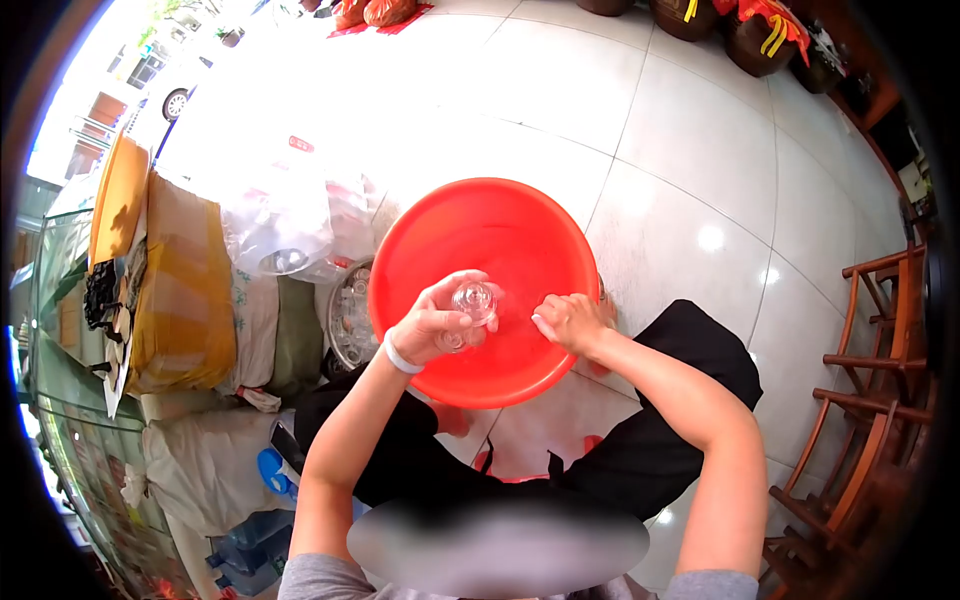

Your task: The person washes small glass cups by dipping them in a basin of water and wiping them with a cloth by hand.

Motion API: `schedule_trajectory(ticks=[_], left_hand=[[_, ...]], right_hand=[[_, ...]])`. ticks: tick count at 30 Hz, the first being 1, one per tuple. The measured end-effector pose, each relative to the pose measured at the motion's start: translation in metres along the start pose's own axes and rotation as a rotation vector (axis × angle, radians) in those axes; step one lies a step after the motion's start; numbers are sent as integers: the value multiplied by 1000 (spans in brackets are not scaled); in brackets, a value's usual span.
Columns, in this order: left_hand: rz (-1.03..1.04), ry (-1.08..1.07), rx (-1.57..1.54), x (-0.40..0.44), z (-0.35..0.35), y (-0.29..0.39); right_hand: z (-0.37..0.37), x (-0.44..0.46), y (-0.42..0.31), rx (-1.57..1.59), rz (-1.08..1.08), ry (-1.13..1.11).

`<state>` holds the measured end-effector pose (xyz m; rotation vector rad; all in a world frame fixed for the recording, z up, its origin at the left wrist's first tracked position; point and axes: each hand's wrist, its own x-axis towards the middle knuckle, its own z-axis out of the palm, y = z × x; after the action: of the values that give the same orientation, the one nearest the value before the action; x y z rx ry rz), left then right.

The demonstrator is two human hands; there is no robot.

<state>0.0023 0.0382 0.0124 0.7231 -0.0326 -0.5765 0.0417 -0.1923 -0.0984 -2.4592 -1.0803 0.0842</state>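
Note:
A large red basin stands in front of me, between my knees. Over its left part my left hand holds a small clear glass, its round rim turned up toward the camera. More clear glass shows just below, by the lower fingers. My right hand is over the basin's right side, fingers curled together; whether they hold something small I cannot make out. The two hands are apart.
Left of the basin, a round metal container holds several clear glasses. Beyond it are clear plastic bags and a taped yellow box. Wooden chairs stand at the right, dark jars at the top right.

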Motion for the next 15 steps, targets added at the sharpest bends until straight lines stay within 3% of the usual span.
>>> schedule_trajectory(ticks=[2, 4, 5, 6, 8, 11, 14, 15], left_hand=[[-57, 184, -45, -1, 2, 0], [-40, 162, -80, 0, 2, -1], [-27, 182, -75, 1, 2, 0], [-16, 203, -69, 2, 4, 1], [15, 241, -68, 4, 8, 1], [53, 318, 55, 5, 8, 0], [47, 309, 169, 4, -6, -4], [31, 262, 164, 3, -11, -6]], right_hand=[[-6, 8, -1, 13, 4, -17], [-4, 18, -11, 491, 210, 265], [-13, 27, -13, 701, 241, 299], [-21, 37, -17, 697, 237, 292], [-38, 54, -32, 1186, 545, 415], [-71, 69, -62, 1384, 452, 393], [-61, 68, -82, 774, 17, 432], [-61, 70, -81, 715, -11, 429]])
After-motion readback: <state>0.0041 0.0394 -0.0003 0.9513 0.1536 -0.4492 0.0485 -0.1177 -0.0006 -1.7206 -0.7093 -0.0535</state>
